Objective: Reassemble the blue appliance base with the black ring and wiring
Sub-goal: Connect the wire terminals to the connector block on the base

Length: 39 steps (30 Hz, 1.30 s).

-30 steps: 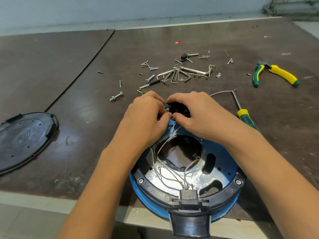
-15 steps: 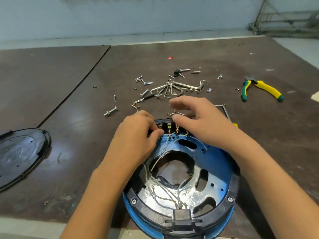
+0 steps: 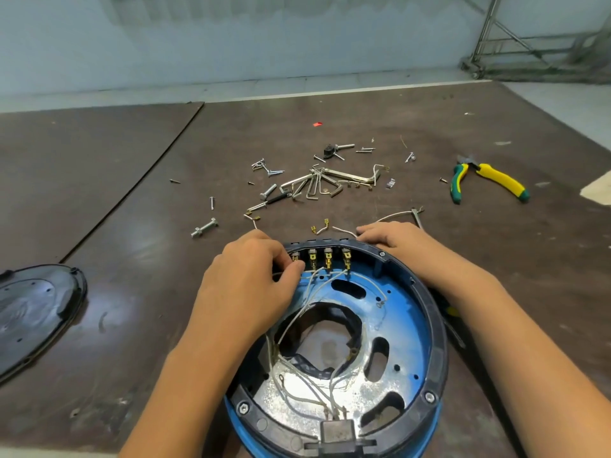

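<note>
Partly, left hand hides one terminal — leftmost.

No readable text, brand, number or sign is showing anywhere: not on the blue base, the black ring, the wiring the left hand is pinching, or the pliers lying beyond the right hand.

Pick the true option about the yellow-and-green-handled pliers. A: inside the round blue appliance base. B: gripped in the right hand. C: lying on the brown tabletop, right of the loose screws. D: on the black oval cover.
C: the yellow-and-green-handled pliers lie on the brown tabletop, right of the loose screws, no hand touching them.
</note>
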### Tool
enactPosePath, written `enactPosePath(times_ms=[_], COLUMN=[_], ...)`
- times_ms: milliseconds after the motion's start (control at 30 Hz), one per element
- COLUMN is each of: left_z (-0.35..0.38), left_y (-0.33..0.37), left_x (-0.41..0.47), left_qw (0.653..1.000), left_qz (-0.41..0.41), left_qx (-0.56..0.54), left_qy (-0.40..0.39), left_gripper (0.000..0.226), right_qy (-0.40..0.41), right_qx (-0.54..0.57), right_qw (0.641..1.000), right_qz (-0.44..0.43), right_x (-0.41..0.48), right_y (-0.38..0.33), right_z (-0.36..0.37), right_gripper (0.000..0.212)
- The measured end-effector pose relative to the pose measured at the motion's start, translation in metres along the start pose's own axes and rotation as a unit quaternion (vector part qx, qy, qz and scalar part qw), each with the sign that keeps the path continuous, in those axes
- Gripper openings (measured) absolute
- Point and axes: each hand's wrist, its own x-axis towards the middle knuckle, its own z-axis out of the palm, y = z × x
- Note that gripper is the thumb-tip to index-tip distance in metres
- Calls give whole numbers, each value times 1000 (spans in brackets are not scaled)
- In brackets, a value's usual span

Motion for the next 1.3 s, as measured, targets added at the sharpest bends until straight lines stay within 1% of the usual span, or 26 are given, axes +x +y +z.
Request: enactPosePath(times_ms=[100,167,233,267,300,333,367,400,467,600,667,700,767,800,867,900,933,967,1000,1033,1100,1133,1233,1300], left_z=[-1,-2,-4,-5,-6,-7,-8,-9,-8,-6,-4,-4,-1,0,1,1,2,2,3,3,4,5,6,6], left_y=[0,1,2,2,3,4,3,2,1,-2,-1,-1,-2,-4,-5,-4,-3,-2,-2,-2,-2,-3,-3,-3], left_x=[0,-1,-1,-1,-2,-2,-2,-3,-2,-1,-1,-2,-3,-3,-2,-2,-1,-1,-1,-1,-1,-1,-1,0], left_qw=[1000,998,992,988,985,983,984,985,988,992,994,995,996,996,996,996,996,996,997,997,997,997,997,997], left_qz=[1,-11,-32,-45,-55,-60,-62,-60,-58,-39,2,28,62,65,63,63,65,66,67,66,61,60,59,60], left_qx=[-22,-52,-97,-120,-136,-145,-145,-139,-124,-118,-111,-87,-25,-5,0,-3,-4,-3,0,3,7,8,7,8], left_qy=[12,39,76,88,91,90,86,80,65,32,-3,-28,-58,-61,-58,-57,-55,-52,-49,-47,-46,-47,-42,-40], left_gripper=[30,31,21,15,18,27,33,36,33,30,28,29,33,34,33,33,33,33,32,32,31,31,30,29], right_qy=[22,34,65,95,142,200,254,293,316,303,283,259,223,232,290,314,318,299,258,206,123,107,115,92], right_qx=[-10,-7,9,23,39,53,66,80,99,109,113,109,111,123,138,129,113,99,86,72,40,33,32,-6], right_qw=[1000,999,998,995,988,977,963,951,942,945,951,959,967,963,942,932,929,935,947,962,981,984,985,991], right_qz=[-7,1,25,38,49,55,57,57,54,52,49,46,47,58,102,126,148,164,170,166,143,135,123,101], right_x=[-2,-3,-2,-1,-2,-2,-3,-3,-4,-4,-3,-3,-5,-6,-12,-14,-16,-17,-16,-15,-12,-11,-8,-5], right_y=[0,1,3,4,5,6,7,8,9,11,11,11,14,18,29,36,44,51,55,56,57,56,54,50], right_z=[1,2,1,2,1,0,-1,-2,-2,4,3,1,-2,-5,-14,-18,-22,-24,-23,-20,-11,-9,-10,-8], right_gripper=[30,24,18,17,15,15,15,17,18,18,17,18,30,40,56,60,63,65,68,69,61,55,43,38])
